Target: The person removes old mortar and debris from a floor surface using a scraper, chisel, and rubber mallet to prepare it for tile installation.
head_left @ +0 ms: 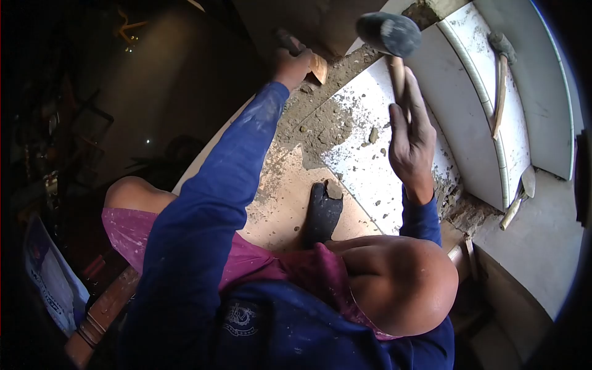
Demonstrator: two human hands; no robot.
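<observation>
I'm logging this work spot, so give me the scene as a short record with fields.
Left hand: the left hand grips a tool with a tan flat part beside the mortar; exact type unclear
Right hand: the right hand holds a black-headed mallet by its wooden handle, head raised
Surface: white slab, strewn with crumbs of mortar
Right side: another hammer, on a white step; small trowel below it
Foot: black covering
</observation>
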